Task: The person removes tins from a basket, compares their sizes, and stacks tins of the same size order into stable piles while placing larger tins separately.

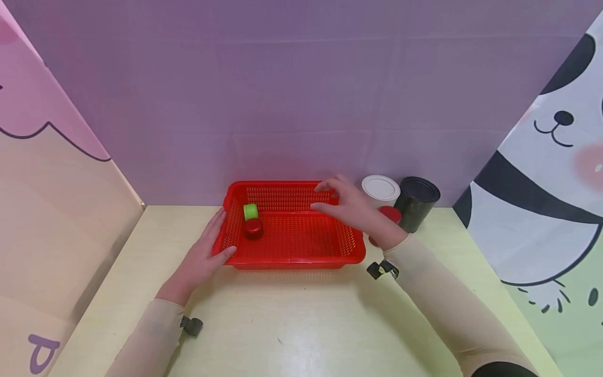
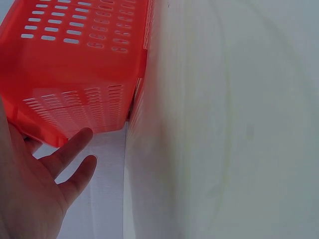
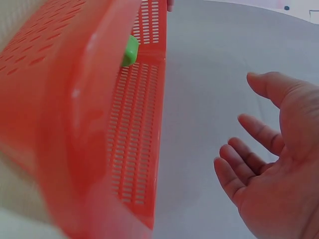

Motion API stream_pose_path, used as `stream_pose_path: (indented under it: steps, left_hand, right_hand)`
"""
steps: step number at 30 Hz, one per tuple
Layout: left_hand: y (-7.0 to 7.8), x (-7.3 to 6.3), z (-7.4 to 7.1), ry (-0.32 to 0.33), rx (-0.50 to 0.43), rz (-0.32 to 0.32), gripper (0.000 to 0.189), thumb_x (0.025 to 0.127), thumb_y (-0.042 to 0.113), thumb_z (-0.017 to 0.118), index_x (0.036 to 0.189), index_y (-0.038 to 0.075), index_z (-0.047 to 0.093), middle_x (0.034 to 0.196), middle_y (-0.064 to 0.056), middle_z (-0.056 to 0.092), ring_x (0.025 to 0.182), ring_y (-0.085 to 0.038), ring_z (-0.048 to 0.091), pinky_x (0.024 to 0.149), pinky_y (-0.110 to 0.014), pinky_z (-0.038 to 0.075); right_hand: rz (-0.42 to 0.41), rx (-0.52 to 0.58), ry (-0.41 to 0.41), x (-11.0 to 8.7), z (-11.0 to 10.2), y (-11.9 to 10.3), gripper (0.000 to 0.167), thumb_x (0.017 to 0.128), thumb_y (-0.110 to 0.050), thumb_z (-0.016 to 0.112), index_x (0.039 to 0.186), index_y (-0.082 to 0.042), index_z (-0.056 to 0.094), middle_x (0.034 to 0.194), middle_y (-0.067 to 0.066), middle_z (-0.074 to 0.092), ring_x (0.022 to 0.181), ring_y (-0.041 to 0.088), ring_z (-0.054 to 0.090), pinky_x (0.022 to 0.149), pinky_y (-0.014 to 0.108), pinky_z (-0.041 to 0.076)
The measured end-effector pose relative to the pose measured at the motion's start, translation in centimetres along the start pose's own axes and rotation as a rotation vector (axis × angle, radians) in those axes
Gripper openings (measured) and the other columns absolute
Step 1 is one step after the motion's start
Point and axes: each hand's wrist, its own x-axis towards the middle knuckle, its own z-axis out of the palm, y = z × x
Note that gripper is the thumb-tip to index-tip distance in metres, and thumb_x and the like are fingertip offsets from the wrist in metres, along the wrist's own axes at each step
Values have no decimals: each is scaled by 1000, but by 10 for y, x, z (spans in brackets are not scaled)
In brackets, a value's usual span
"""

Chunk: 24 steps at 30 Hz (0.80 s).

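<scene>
The pale counter [image 1: 292, 314] gives plenty of room, and on its far side sits the red basket [image 1: 292, 261], long side facing the person, close to the purple backdrop. That basket is what the hands are busy with. It looks light enough to skid, so I'd keep it steady while anything passes over the rim.

The left hand [image 1: 202, 259] is well set for that: its fingers lie along the left wall, straight and spread rather than clenched, the thumb by the near left corner. Gentle pressure should do.

The right hand [image 1: 346, 204] is over the basket's right end, fingers released and curved, nothing between them. I'd lift the wrist well over the right rim and watch the sleeve, for the cans stand close by.

The black can [image 1: 418, 207] is farthest right, and just left of it is the white can [image 1: 380, 189]; a low, sideways sweep could tip either. Nearer, a red-topped thing [image 1: 390, 213] is partly hidden by the right wrist, so I'd look before moving back.

Inside, at the left, the red piece [image 1: 253, 229] sits just nearer than the green piece [image 1: 250, 211]. The floor's right half looks best for setting something down softly.
</scene>
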Motion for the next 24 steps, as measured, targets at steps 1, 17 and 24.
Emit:
stream_pose_path:
  steps: [1, 17, 24]
  left_hand:
    - [-1, 0, 0, -1, 1, -1, 104, 102, 52, 73, 180, 29, 9, 186, 5, 8, 168, -36, 20, 107, -64, 57]
    - [-3, 1, 0, 5, -1, 5, 106, 101, 35, 78, 180, 27, 9, 186, 2, 9, 167, -38, 22, 105, -64, 57]
    - [-2, -2, 0, 4, 0, 4, 106, 100, 34, 79, 180, 26, 10, 186, 1, 9, 167, -38, 22, 105, -64, 58]
  right_hand:
    - [-2, 3, -11, 3, 2, -1, 44, 97, -30, 87, 134, -15, 69, 142, 11, 58, 133, 33, 58, 106, 54, 58]
    - [-101, 25, -140, 52, 29, -15, 43, 98, -30, 86, 134, -14, 69, 137, 8, 62, 130, 31, 60, 110, 54, 56]
    - [-120, 55, -197, 75, 47, -12, 54, 100, -29, 84, 144, -5, 65, 144, 17, 62, 135, 39, 59, 114, 55, 53]
